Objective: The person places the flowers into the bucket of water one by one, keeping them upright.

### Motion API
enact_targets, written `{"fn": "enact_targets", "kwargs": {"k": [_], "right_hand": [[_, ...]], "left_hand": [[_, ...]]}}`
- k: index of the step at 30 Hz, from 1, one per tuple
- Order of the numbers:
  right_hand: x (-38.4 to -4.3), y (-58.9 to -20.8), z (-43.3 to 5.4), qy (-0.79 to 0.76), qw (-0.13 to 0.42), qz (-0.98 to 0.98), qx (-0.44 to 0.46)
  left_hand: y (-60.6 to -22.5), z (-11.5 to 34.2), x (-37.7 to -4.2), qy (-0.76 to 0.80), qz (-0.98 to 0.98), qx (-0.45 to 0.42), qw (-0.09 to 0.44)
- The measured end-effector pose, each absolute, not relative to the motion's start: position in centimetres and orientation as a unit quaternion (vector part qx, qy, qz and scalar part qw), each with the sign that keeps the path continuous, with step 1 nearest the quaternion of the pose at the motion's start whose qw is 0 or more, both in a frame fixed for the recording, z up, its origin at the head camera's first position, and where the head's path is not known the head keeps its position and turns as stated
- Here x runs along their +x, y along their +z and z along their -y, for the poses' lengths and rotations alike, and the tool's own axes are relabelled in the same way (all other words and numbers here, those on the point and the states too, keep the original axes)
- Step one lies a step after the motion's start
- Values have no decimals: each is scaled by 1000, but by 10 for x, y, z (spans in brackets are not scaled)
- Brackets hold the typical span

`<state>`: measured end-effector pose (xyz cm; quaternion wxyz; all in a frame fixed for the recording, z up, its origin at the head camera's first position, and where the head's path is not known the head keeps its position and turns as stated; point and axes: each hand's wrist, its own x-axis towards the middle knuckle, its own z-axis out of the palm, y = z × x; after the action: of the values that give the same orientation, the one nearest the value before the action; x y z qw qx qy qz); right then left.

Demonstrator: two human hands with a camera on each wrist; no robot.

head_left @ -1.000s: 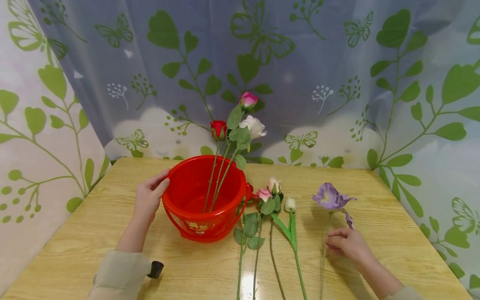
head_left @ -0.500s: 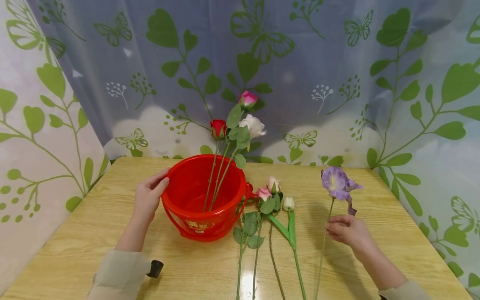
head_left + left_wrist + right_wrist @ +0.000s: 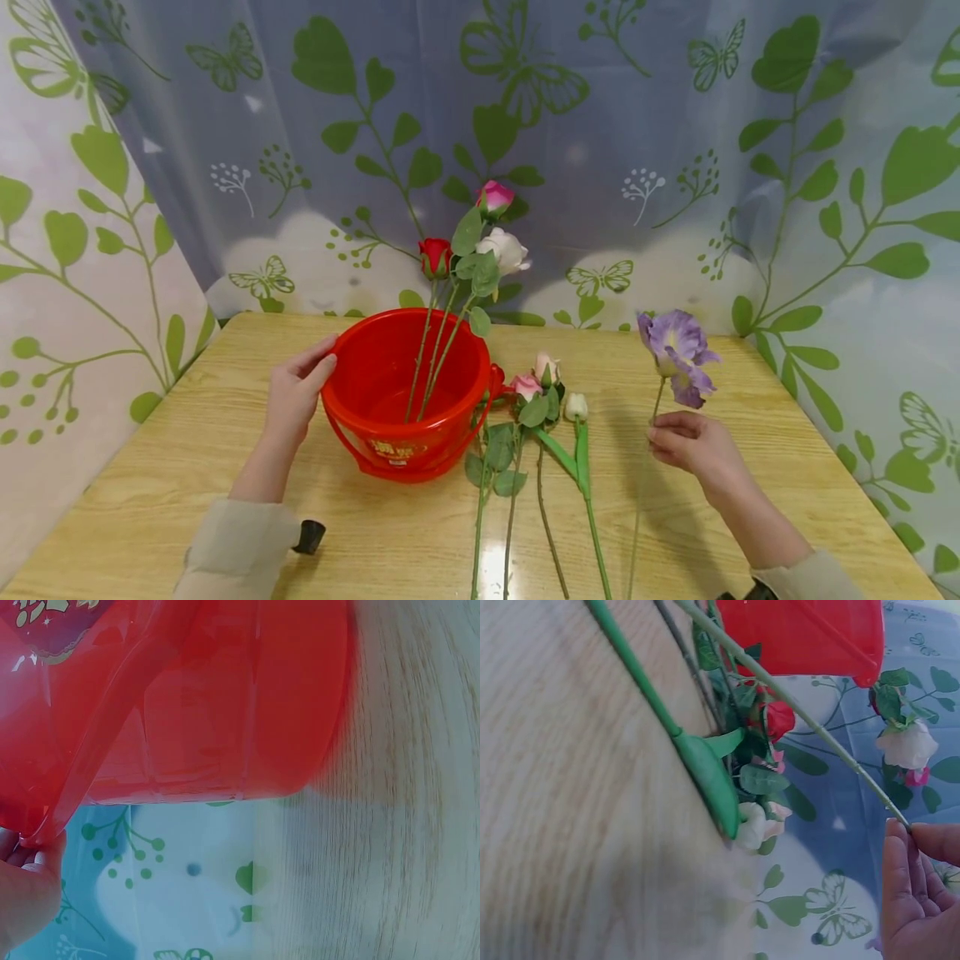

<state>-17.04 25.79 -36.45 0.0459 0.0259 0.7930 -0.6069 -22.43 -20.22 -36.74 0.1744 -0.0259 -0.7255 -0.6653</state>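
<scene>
My left hand [image 3: 294,393] grips the rim of a red plastic bucket [image 3: 408,450] at its left side; the left wrist view has thumb and fingers around the edge by the handle [image 3: 94,742]. Inside lean a red rose [image 3: 436,257], a white rose [image 3: 504,252] and a magenta rose [image 3: 496,199], their heads above the far rim. Right of the bucket, my right hand [image 3: 697,450] pinches the stem of a purple flower [image 3: 677,350] between thumb and fingertips. The bloom stands just above that hand, and the stem [image 3: 802,712] slants down toward me.
Between bucket and right hand lie several flowers on the wooden table [image 3: 390,542]: a pink rose [image 3: 527,386], a pale peach rose [image 3: 547,367], a white tulip [image 3: 577,407] and a red flower [image 3: 497,382] by the bucket wall. A patterned curtain [image 3: 555,158] hangs behind.
My right hand has raised the purple flower from low over the table, and its bloom has turned and come up. My left hand and the bucket have stayed in place.
</scene>
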Motion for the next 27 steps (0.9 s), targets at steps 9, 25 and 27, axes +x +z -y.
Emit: {"fn": "enact_targets", "kwargs": {"k": [9,25,27], "right_hand": [[-171,-350,-252,-623,21,-782,8],[-173,-325,-224,-643,2,-765,-25],[-174,-321,-220,-643,1,-765,-30]], "left_hand": [[-367,202,-225,-670,719,-22,181],[-368,202,-226,-670,721,-27,175],[-368,202,-225,-669,722,-26,174]]}}
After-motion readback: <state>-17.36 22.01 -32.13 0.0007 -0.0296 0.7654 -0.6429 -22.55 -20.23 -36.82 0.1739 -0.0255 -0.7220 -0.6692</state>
